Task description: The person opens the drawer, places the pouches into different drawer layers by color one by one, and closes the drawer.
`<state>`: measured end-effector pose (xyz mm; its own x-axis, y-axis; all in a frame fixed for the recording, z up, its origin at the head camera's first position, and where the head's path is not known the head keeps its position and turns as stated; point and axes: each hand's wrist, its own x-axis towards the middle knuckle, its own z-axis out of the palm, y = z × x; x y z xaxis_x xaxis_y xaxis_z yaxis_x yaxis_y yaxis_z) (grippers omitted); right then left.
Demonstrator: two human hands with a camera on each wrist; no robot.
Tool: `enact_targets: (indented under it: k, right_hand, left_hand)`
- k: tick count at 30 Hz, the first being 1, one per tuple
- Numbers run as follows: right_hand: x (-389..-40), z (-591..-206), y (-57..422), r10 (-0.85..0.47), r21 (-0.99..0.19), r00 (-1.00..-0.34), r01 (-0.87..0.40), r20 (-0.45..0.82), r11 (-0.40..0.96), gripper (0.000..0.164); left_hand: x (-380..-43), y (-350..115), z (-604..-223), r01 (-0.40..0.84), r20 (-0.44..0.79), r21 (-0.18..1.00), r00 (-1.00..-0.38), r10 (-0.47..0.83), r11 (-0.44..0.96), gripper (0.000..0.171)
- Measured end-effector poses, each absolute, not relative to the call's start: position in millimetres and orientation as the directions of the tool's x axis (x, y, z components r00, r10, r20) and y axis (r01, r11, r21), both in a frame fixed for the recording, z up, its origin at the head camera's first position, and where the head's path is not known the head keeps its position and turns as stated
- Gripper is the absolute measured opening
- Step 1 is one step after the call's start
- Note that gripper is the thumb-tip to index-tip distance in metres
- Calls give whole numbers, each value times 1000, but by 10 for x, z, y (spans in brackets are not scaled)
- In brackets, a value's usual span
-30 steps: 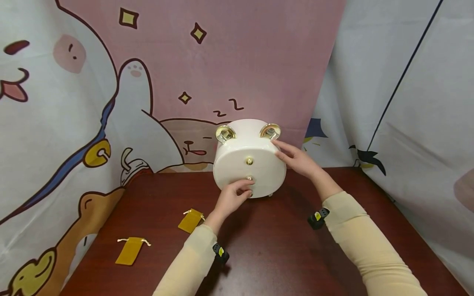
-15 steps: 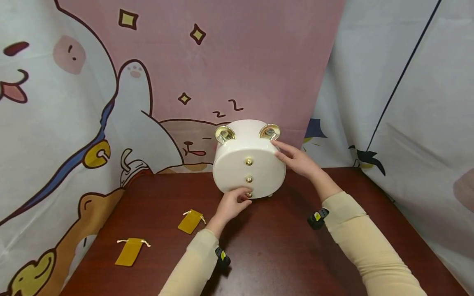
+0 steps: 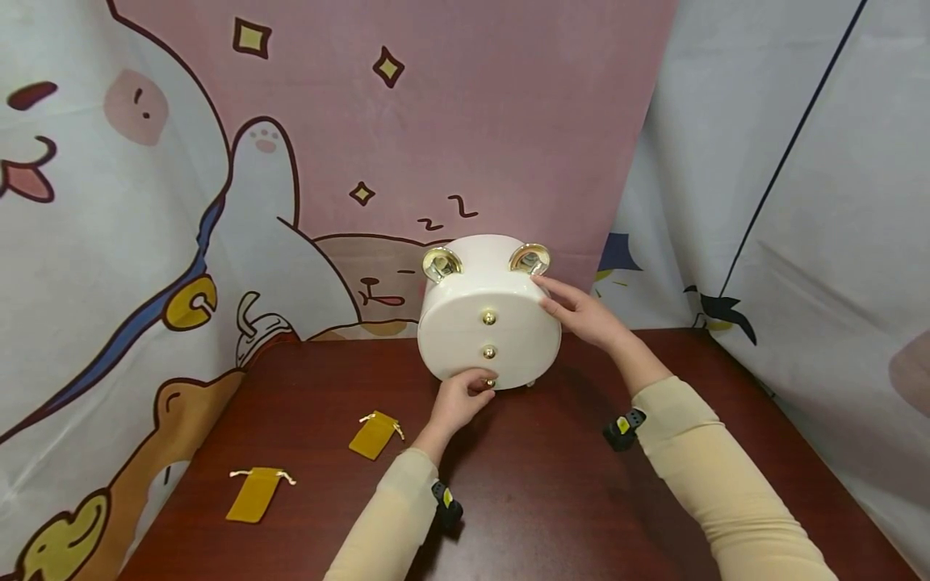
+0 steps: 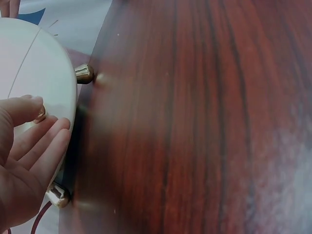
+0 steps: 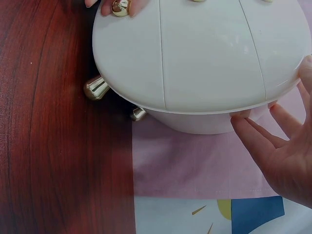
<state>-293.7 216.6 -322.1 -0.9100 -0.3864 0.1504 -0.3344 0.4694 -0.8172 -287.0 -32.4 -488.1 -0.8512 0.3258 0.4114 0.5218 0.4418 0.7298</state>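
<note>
A white, rounded jewelry box (image 3: 465, 331) with small gold feet stands at the back of the table. Seams divide its front into drawers, with a gold top knob (image 3: 489, 318) and a gold middle knob (image 3: 490, 353). My left hand (image 3: 458, 401) is at the lowest gold knob (image 4: 40, 115), pinching it between thumb and fingers. All drawers look closed. My right hand (image 3: 587, 318) rests on the box's upper right side, fingers spread fairly straight along the edge in the right wrist view. Two round gold ornaments (image 3: 441, 264) sit on top.
Two mustard drawstring pouches lie on the dark red wooden table (image 3: 552, 484): one pouch (image 3: 375, 435) near my left forearm, the other pouch (image 3: 254, 495) farther left. A cartoon-printed cloth (image 3: 508, 121) hangs right behind the box.
My left hand has moved down from the middle knob to the lowest one, and its wrist has shifted slightly right. The right hand and the box have stayed in place.
</note>
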Motion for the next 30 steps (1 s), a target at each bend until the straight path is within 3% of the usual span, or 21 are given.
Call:
enact_targets:
  k: [12, 23, 30]
  right_hand:
    - [-2949, -3231, 2167, -384, -817, -911, -334, 151, 470, 53]
    - [-3210, -3531, 2283, -368, -812, -916, -334, 160, 478, 56]
    - [-3110, -3413, 2243, -370, -809, -914, -339, 163, 481, 54]
  left_hand:
    - [-2875, -266, -4914, 500, 434, 727, -865, 250, 470, 20]
    - [-2859, -235, -4961, 471, 434, 740, -880, 195, 480, 17]
    - [-2742, -262, -4947, 475, 426, 765, -880, 211, 435, 18]
